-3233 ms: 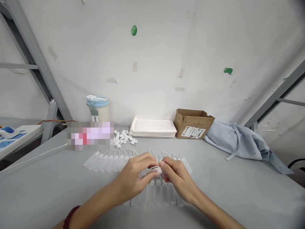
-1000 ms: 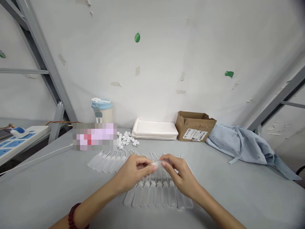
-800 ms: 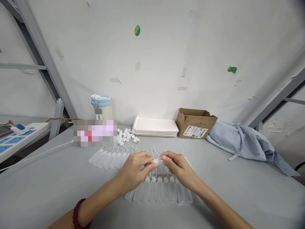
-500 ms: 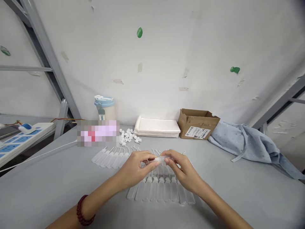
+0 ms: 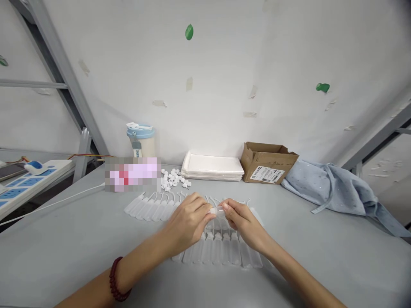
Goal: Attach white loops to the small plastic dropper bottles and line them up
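Between my two hands is a small translucent plastic bottle. My left hand has its fingers closed around the white cap end of it. My right hand pinches the clear body from the other side. Below them lies a near row of translucent bottles with thin curved spouts, side by side, partly covered by my hands. Another row of such bottles lies farther back to the left. More bottles behind my fingers are mostly hidden. Loose small white caps form a pile behind the left row.
Along the wall stand a cup with a blue lid, a stack of white trays and an open cardboard box. A blue cloth lies at right. A pixelated pink item, a white cable and a power strip are at left.
My left hand has turned over the cap end, its back now more toward me. My right fingers have curled closer around the bottle's body. The view has tilted slightly down.
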